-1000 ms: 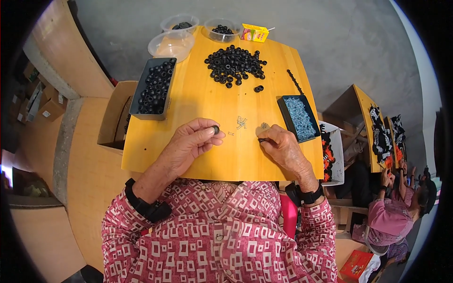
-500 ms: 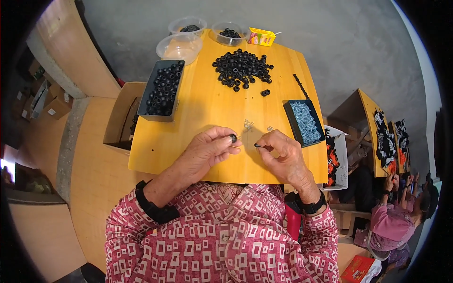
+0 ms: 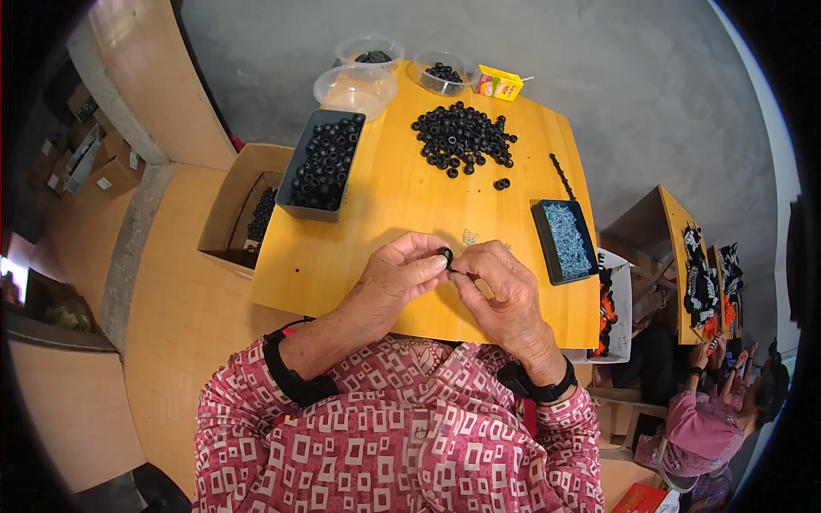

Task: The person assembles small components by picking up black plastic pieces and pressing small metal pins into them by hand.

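Observation:
Between the thumb and forefinger of my left hand point(image 3: 389, 278) is a round black bead-like piece point(image 3: 445, 254). My right hand point(image 3: 500, 286) has closed in beside it, its thumb and forefinger pinched at the piece's lower right side. A small dark part shows at those fingertips, too little of it visible to name. Just beyond the hands lie some small silvery bits point(image 3: 470, 238) on the yellow table point(image 3: 385, 205). Farther off is a heap of black bead-like pieces point(image 3: 462, 137), several with holes showing.
A dark bin point(image 3: 323, 162) of black pieces stands at left; a black tray point(image 3: 566, 242) of small bluish-grey parts at right. Clear plastic bowls point(image 3: 355, 92) and a yellow drink carton point(image 3: 498, 83) line the far edge. Open boxes point(image 3: 231, 192) flank the table. Another person point(image 3: 697, 427) sits at right.
My right hand has moved left and brought its small dark part to the black piece in my left hand. The whole view has shifted, so the table appears farther right and lower.

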A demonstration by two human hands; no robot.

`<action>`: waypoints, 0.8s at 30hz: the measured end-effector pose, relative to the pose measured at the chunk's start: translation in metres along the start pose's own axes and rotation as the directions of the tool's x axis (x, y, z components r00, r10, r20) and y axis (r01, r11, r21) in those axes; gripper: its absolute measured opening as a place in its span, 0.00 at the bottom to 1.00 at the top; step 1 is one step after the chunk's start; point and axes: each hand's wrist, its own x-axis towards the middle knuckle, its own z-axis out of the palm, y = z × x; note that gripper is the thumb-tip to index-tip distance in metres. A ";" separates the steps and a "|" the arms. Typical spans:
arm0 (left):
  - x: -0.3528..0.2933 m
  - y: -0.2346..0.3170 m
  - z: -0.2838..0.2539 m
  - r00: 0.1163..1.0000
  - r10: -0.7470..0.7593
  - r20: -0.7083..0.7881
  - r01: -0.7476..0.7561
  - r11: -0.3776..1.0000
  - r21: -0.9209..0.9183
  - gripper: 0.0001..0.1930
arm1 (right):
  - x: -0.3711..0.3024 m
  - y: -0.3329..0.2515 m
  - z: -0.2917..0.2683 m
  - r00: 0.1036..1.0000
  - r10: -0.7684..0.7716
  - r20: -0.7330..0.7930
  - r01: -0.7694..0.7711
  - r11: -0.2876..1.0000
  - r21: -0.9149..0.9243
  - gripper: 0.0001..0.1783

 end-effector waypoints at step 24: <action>-0.001 0.006 -0.001 0.999 0.048 0.010 -0.048 0.999 -0.010 0.11 | -0.003 -0.002 0.007 0.991 0.117 -0.063 -0.113 0.992 0.065 0.09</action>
